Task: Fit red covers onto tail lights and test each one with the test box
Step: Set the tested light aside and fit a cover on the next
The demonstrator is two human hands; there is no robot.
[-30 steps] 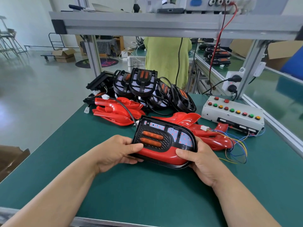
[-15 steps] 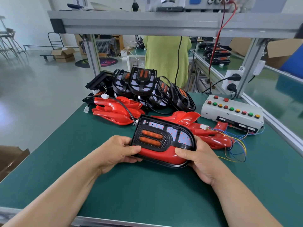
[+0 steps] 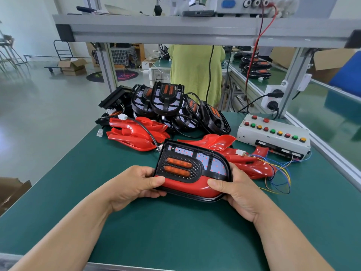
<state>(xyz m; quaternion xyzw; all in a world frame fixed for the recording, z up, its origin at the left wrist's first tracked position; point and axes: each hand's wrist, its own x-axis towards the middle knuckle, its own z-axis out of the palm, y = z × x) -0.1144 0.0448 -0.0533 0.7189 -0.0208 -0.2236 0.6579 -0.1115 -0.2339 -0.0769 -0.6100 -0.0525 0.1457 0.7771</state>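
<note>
Both hands are clamping one assembly above the near middle of the green-matted workbench (image 3: pixel 175 237). The left hand (image 3: pixel 134 185) is gripping the left end of a black-framed tail light with two orange oblong lenses (image 3: pixel 182 166). Its thumb is lying across the glossy red plastic cover (image 3: pixel 187 187) that is sitting along the light's near edge, and its fingers are curling under the housing. The right hand (image 3: pixel 241 194) is holding the rounded right end likewise, thumb pressing on the red cover and fingers wrapping behind the rim. The assembly is tilting its face toward the camera; whether its lower edge is touching the mat cannot be told. Small red dots are showing on the pale panels of the face. A black cable (image 3: pixel 150 133) is running from the light's far left corner over one group of loose red plastic covers (image 3: pixel 134 137), while a second group of red covers (image 3: pixel 246 161) is lying just behind the right hand. A pile of bare black tail lights (image 3: pixel 168 102) is leaning together at the far edge. The grey-white metal test box with red, green and yellow buttons (image 3: pixel 273 137) is sitting at the far right, well apart from both hands. Thin coloured wires (image 3: pixel 281 173) are trailing from its front to a white connector (image 3: pixel 239 152) resting on the second group. Beyond the aluminium frame (image 3: pixel 175 30), a person in a yellow-green garment (image 3: pixel 195 75) is standing.
</note>
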